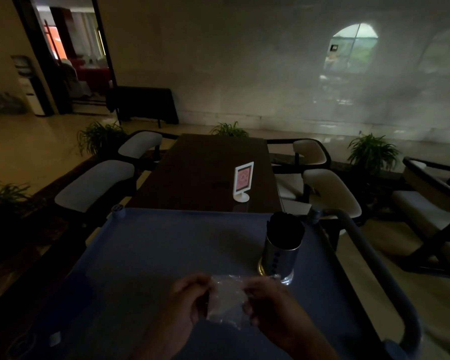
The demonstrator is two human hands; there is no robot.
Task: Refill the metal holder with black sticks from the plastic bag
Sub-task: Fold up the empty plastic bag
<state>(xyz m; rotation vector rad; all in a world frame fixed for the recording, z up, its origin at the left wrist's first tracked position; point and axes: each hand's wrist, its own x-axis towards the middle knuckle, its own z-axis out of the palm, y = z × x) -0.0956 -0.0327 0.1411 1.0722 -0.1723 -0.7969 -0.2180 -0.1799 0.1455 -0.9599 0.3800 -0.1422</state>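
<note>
Nearest the camera, both hands meet over the near part of a blue cart top [146, 255]. The left hand [192, 294] has its fingers curled in, pinching the left edge of a clear plastic bag [227, 300]. The right hand [268, 300] grips the bag's right edge with bent fingers, thumb side toward the other hand. The bag is stretched between them, just above the cart; in the dim light I cannot tell what is inside it.

Just beyond the right hand, toward the cart's right side, stands the metal holder [279, 258], upright, with a row of dark holes down its side. A thick bunch of black sticks [285, 228] rises out of its top. The cart's rounded handle [369, 253] curves along the right.

Past the cart is a dark table [205, 165] with a small white sign stand [243, 181] on it, pale-seated chairs [94, 184] on both sides and potted plants [372, 152] near the far wall
</note>
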